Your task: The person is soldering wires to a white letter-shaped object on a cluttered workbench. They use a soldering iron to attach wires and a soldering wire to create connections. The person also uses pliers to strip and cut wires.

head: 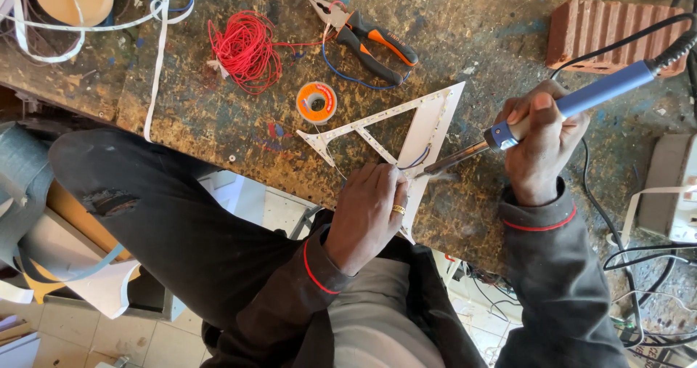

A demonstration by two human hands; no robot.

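Stained workbench [218, 121]: right hand [541, 146] grips soldering iron [573, 103]; left hand [367, 212] presses letter frame [428, 124], fingertips hidden.

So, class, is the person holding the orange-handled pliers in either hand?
No: the pliers lie untouched on the workbench, while the right hand grips a soldering iron and the left hand presses the white frame.

dark grey sleeves with red-trimmed cuffs, gold ring on left hand [367, 215], black trousers, grey shirt
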